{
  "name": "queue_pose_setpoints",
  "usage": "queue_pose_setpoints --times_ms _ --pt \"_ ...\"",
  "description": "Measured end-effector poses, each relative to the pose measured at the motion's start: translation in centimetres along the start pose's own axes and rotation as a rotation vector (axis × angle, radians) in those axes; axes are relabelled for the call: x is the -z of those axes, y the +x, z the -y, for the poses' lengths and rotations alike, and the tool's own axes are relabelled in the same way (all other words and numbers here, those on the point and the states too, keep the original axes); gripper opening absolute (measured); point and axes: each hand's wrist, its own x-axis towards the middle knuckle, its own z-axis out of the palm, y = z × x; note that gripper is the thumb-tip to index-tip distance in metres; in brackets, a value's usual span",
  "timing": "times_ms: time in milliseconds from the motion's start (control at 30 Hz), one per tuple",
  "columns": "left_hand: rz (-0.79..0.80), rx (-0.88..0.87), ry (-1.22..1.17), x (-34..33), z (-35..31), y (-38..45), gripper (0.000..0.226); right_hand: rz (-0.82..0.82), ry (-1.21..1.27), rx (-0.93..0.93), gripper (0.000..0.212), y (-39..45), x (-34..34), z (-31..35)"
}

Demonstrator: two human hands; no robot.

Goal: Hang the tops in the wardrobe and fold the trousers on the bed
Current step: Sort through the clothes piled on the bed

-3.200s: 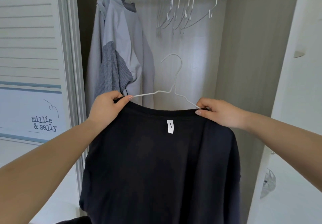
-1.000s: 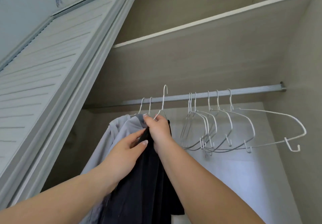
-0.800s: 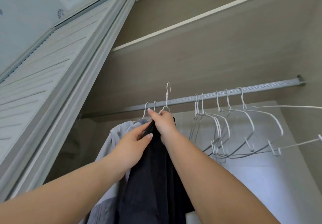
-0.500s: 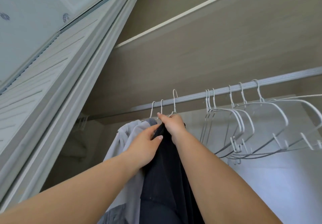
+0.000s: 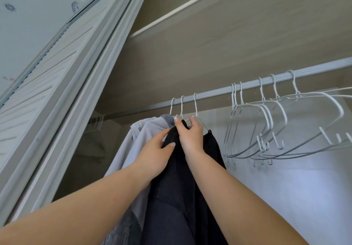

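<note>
I see the black top point(image 5: 182, 197) hanging inside the wardrobe on a white wire hanger point(image 5: 196, 109) whose hook is over the grey ribbed rail point(image 5: 251, 85). My right hand point(image 5: 189, 136) is up at the neck of that hanger, fingers curled round the wire and the bunched collar, thumb on the near side. My left hand point(image 5: 156, 155) rests against the left side of the black fabric just below, fingers fairly straight and together, thumb lying across the front of the cloth; I cannot tell whether it pinches any of it. Directly left of the black top, touching it, hangs a pale grey hooded top point(image 5: 141, 140) with a darker ribbed collar, under two more hooks on the same rail. Further right along the rail, apart from the clothes, a cluster of empty white wire hangers point(image 5: 270, 128) dangles at a slant. A wood-grain shelf point(image 5: 219, 25) spans overhead, and the slatted sliding door point(image 5: 57, 63) stands to the left
</note>
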Motion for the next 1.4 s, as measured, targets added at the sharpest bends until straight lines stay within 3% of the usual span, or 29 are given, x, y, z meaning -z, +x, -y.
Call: queue_pose_setpoints --times_ms 133,367,467,633,833,1133,1400 --pt "-0.012 0.109 -0.139 2.1 -0.3 -2.6 0.028 -0.003 0.13 0.194 0.033 -5.1 -0.7 0.1" --pt "-0.136 0.325 -0.188 6.8 -0.3 -10.1 0.014 0.146 0.27 0.148 0.037 -15.7 -2.4 0.3" --pt "-0.166 0.419 -0.128 9.1 -1.6 -14.6 0.023 0.204 0.312 0.091 0.037 -20.2 -3.0 2.3" --pt "-0.23 0.533 -0.076 13.8 -7.0 -23.3 0.016 0.385 0.446 -0.055 0.034 -28.1 -3.9 8.1" --pt "-0.324 0.667 0.033 21.0 -17.0 -36.3 0.018 0.584 0.61 -0.106 0.032 -40.0 -5.1 18.6" --pt "-0.845 0.813 0.338 31.5 -38.9 -59.2 0.014 1.071 0.895 -0.118 0.032 -62.0 -7.9 40.2" --pt "-1.296 0.824 0.617 34.7 -57.9 -76.3 0.015 1.493 1.177 -0.018 0.033 -79.0 -5.9 59.0"
